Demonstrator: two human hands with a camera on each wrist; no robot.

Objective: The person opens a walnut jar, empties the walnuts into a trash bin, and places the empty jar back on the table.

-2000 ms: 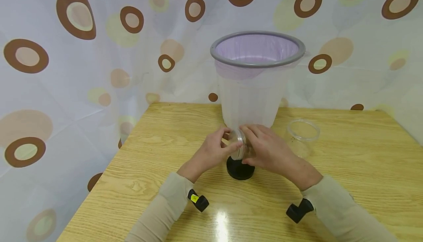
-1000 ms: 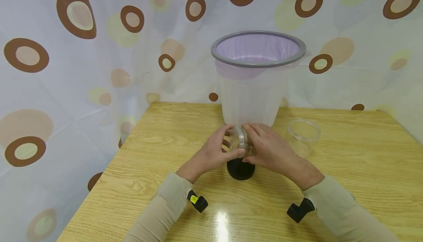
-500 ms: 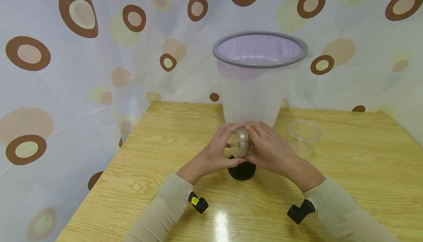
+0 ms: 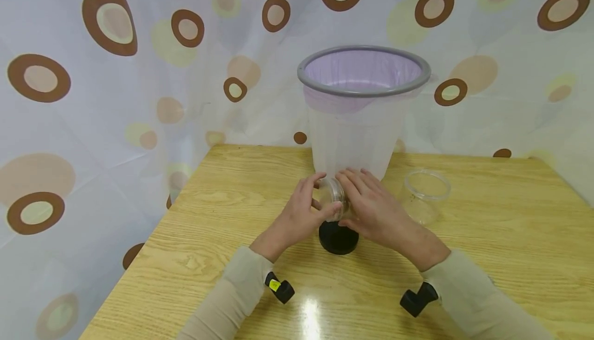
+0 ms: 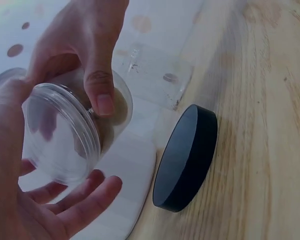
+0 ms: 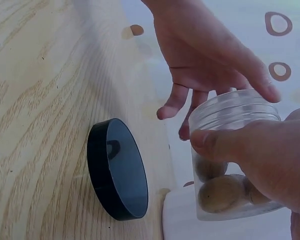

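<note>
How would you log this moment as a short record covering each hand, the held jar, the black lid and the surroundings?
Right hand: grips the clear jar around its body
Left hand: curved about the threaded end, thumb near the rim; whether it grips is unclear
Jar pose: tipped sideways, threaded end toward the left hand
Jar contents: brown rounded pieces
Black lid: apart from the jar, lying on the table
Clear container: upright, right of the bin
Bin: on the table beyond the hands, with lavender liner
Backdrop: pale sheet, round prints
</note>
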